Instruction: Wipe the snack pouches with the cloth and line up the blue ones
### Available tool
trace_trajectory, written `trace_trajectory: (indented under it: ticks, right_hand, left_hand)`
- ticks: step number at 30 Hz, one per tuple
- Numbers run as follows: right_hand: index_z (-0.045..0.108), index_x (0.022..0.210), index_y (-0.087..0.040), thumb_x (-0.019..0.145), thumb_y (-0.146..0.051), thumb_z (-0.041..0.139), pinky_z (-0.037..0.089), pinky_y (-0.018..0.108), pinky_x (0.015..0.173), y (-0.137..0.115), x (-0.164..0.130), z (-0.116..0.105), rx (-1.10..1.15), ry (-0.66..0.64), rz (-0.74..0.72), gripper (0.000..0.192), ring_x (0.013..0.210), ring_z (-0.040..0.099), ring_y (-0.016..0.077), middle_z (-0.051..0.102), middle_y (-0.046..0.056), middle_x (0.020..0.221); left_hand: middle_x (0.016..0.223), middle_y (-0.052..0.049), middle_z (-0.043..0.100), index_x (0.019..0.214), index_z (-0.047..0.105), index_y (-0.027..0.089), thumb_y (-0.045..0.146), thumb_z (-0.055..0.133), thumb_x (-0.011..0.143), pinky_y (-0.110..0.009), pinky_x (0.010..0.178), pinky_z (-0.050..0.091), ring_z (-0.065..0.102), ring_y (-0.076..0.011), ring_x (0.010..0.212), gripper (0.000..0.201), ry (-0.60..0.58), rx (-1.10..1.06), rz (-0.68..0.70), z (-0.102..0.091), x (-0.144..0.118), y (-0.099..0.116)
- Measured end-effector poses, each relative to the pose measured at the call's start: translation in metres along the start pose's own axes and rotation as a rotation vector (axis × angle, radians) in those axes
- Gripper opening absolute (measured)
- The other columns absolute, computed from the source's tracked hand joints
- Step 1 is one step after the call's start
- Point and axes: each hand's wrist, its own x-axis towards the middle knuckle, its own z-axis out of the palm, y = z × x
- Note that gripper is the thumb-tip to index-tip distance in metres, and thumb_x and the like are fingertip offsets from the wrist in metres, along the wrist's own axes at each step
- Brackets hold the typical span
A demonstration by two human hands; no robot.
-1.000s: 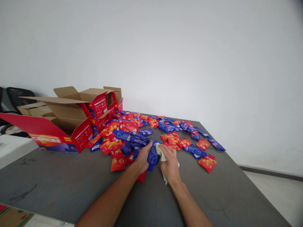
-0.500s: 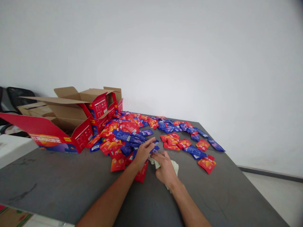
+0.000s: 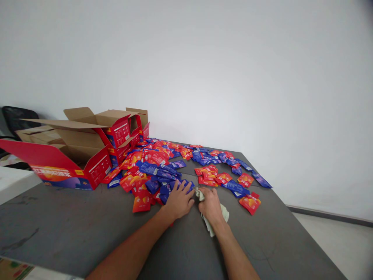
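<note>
Boxes [image 3: 100, 169]: flaps raised, leftmost; I can't see to the nearest one's bottom.
Pile [image 3: 142, 198]: red and blue sachets beside them.
Left hand [image 3: 180, 200]: fingers spread over blue sachets [image 3: 189, 184] at the pile's near right edge.
Right hand [image 3: 210, 204]: clenched around my pale cloth [image 3: 225, 213], apart from my left.
Tabletop [image 3: 276, 241]: gray room from my right forearm to the right edge.

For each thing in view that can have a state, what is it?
Left hand: open, fingers spread over blue packets
Right hand: closed on cloth
Cloth: crumpled, partly hanging out
Blue packets: loose, partly heaped
Red packets: loose, partly heaped
Front box: open, flaps unfolded
</note>
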Motion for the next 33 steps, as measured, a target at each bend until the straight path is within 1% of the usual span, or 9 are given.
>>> trace_trajectory:
  ticks: [4, 7, 12, 16, 21, 25, 27, 29, 33]
  right_hand:
    - [0.071, 0.101, -0.023, 0.062, 0.005, 0.048, 0.038, 0.032, 0.084, -0.010, 0.000, 0.000, 0.020, -0.046, -0.057, 0.054, 0.093, 0.061, 0.0212, 0.073, 0.004, 0.105]
    - [0.070, 0.101, -0.022, 0.062, 0.006, 0.048, 0.037, 0.031, 0.085, -0.016, -0.001, 0.003, 0.028, -0.059, -0.087, 0.053, 0.096, 0.061, 0.0207, 0.073, 0.005, 0.106]
    - [0.071, 0.104, -0.021, 0.061, 0.008, 0.048, 0.039, 0.032, 0.085, -0.015, -0.002, 0.009, -0.008, -0.042, -0.069, 0.057, 0.094, 0.060, 0.0231, 0.073, 0.005, 0.109]
    - [0.072, 0.104, -0.021, 0.058, 0.009, 0.049, 0.040, 0.033, 0.086, -0.015, -0.003, 0.012, -0.015, -0.044, -0.076, 0.060, 0.094, 0.060, 0.0241, 0.073, 0.006, 0.110]
    - [0.072, 0.105, -0.022, 0.057, 0.011, 0.049, 0.041, 0.033, 0.087, -0.017, -0.004, 0.013, -0.032, -0.041, -0.082, 0.063, 0.094, 0.060, 0.0240, 0.074, 0.005, 0.108]
    - [0.072, 0.106, -0.022, 0.056, 0.010, 0.049, 0.042, 0.033, 0.085, -0.017, -0.004, 0.012, -0.035, -0.031, -0.091, 0.064, 0.092, 0.059, 0.0240, 0.074, 0.005, 0.109]
    - [0.073, 0.106, -0.023, 0.056, 0.009, 0.048, 0.042, 0.033, 0.084, -0.017, -0.003, 0.012, -0.037, -0.025, -0.093, 0.063, 0.090, 0.059, 0.0241, 0.074, 0.005, 0.109]
    - [0.073, 0.106, -0.023, 0.057, 0.008, 0.048, 0.043, 0.034, 0.084, -0.016, -0.003, 0.013, -0.040, -0.022, -0.085, 0.063, 0.089, 0.058, 0.0245, 0.073, 0.005, 0.110]
    - [0.073, 0.109, -0.021, 0.058, 0.008, 0.048, 0.044, 0.034, 0.082, -0.013, -0.001, 0.013, -0.046, -0.004, -0.050, 0.064, 0.089, 0.058, 0.0254, 0.073, 0.005, 0.111]
  left_hand:
    - [0.149, -0.011, 0.048, 0.130, 0.062, 0.028, 0.032, 0.048, 0.093, -0.062, 0.117, 0.004, 0.036, -0.0373, 0.140, 0.040, 0.025, 0.042, -0.004, 0.004, -0.002, 0.003]
    - [0.149, -0.011, 0.048, 0.129, 0.063, 0.027, 0.033, 0.044, 0.094, -0.060, 0.116, 0.008, 0.038, -0.0366, 0.139, 0.040, -0.011, 0.095, 0.025, 0.001, -0.001, -0.005]
    - [0.150, -0.007, 0.047, 0.136, 0.056, 0.032, 0.034, 0.042, 0.096, -0.056, 0.116, 0.013, 0.039, -0.0322, 0.140, 0.043, -0.035, 0.166, 0.037, -0.012, -0.003, -0.031]
    - [0.149, -0.006, 0.049, 0.134, 0.058, 0.033, 0.034, 0.043, 0.095, -0.055, 0.117, 0.013, 0.040, -0.0309, 0.139, 0.042, -0.036, 0.178, 0.028, -0.022, -0.004, -0.055]
    - [0.147, -0.007, 0.051, 0.129, 0.063, 0.033, 0.034, 0.045, 0.093, -0.055, 0.117, 0.014, 0.041, -0.0317, 0.138, 0.040, 0.004, 0.156, -0.001, -0.033, -0.007, -0.082]
    - [0.147, -0.007, 0.052, 0.129, 0.063, 0.031, 0.032, 0.043, 0.094, -0.054, 0.117, 0.013, 0.040, -0.0312, 0.139, 0.040, 0.001, 0.226, -0.001, -0.040, -0.009, -0.096]
    - [0.146, -0.008, 0.052, 0.128, 0.063, 0.030, 0.031, 0.043, 0.094, -0.056, 0.117, 0.012, 0.040, -0.0317, 0.139, 0.040, 0.000, 0.253, -0.012, -0.041, -0.008, -0.097]
    - [0.145, -0.008, 0.053, 0.127, 0.063, 0.030, 0.028, 0.044, 0.092, -0.058, 0.117, 0.008, 0.039, -0.0323, 0.139, 0.040, 0.004, 0.271, -0.024, -0.040, -0.006, -0.093]
    - [0.145, -0.011, 0.052, 0.124, 0.064, 0.026, 0.024, 0.047, 0.090, -0.060, 0.117, 0.001, 0.034, -0.0329, 0.142, 0.039, 0.023, 0.296, -0.014, -0.033, -0.001, -0.073]
